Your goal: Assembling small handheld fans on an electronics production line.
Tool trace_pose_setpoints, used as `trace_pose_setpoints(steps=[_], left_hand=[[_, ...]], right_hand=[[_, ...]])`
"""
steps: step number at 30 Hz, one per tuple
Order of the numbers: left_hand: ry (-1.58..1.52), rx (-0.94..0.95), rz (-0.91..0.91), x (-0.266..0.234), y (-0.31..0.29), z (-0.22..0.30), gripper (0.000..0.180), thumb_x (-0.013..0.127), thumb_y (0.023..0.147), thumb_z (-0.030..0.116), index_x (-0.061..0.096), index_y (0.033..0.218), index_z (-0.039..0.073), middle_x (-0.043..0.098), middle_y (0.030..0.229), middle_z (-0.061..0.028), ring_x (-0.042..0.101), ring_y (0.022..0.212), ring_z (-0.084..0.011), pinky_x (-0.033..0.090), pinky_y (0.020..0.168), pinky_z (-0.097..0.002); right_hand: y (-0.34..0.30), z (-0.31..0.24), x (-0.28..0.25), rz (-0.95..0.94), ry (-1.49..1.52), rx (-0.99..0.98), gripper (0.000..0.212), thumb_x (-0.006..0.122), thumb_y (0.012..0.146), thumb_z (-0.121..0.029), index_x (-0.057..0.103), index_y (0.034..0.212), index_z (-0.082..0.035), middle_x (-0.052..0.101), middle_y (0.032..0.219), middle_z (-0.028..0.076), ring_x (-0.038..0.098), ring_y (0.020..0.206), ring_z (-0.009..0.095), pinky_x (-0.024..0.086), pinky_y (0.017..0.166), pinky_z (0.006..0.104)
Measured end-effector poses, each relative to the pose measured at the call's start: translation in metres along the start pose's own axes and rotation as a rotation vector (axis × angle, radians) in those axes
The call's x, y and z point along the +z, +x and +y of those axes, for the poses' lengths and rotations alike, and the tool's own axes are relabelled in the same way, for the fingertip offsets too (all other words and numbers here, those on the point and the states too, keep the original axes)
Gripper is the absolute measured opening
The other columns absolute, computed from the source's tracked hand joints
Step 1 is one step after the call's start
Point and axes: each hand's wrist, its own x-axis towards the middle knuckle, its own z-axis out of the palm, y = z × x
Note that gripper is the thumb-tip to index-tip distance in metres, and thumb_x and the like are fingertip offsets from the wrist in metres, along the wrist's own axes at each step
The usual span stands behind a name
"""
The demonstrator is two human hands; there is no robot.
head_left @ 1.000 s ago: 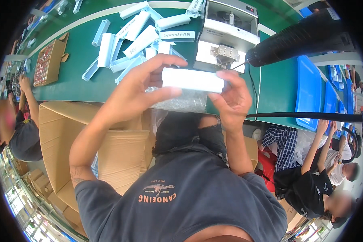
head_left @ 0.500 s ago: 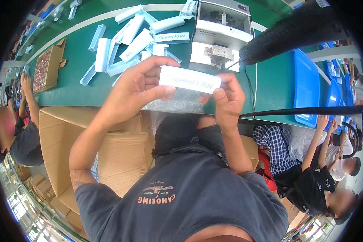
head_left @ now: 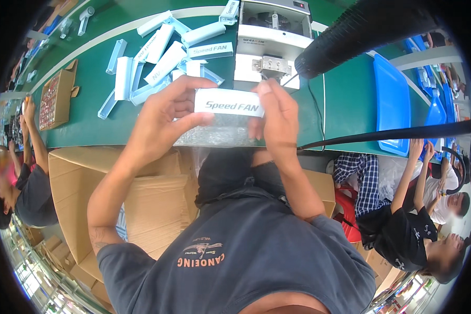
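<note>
White lettered plastic casing (head_left: 226, 102) held over clear plastic wrap (head_left: 214, 133), front edge of green bench (head_left: 91, 125). Left hand (head_left: 172, 109) clamped on its left end; right hand (head_left: 281, 118) at right end, grip unclear. Beyond: jumbled pale-blue casings (head_left: 204, 34), metal benchtop machine (head_left: 272, 44).

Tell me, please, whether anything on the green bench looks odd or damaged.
No damage stands out; only the pale-blue elongated plastic pieces look untidy, overlapping at mixed angles beside the silver-white boxy metal machine.

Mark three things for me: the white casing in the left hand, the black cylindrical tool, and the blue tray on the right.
White casing (head_left: 226, 99): head view, middle of its printed face.
Black cylindrical tool (head_left: 345, 44): head view, its barrel.
Blue tray (head_left: 392, 107): head view, its bare surface.
</note>
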Motion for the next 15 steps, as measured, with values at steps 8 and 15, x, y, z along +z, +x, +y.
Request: trace_pose_setpoints(steps=[8,15], left_hand=[[-0.046,0.070,0.018,0.000,-0.001,0.001,0.043,0.070,0.094,-0.002,0.056,0.134,-0.003,0.067,0.119,-0.0128,0.067,0.104,-0.0172,0.055,0.092,-0.0312],[-0.078,-0.045,-0.004,0.001,0.001,0.003,0.040,0.070,0.095,0.002,0.055,0.132,-0.004,0.068,0.114,-0.0102,0.067,0.095,-0.0148,0.055,0.084,-0.0293]], right_hand=[[0.004,0.007,-0.021,0.106,-0.020,-0.027,0.027,0.050,0.109,-0.021,0.064,0.107,0.002,0.068,0.086,0.011,0.065,0.064,0.013,0.048,0.052,0.0251],[-0.005,0.020,-0.015,-0.062,0.130,-0.311,0.042,0.053,0.104,-0.008,0.048,0.144,0.003,0.065,0.124,0.018,0.066,0.107,0.018,0.056,0.080,0.0324]])
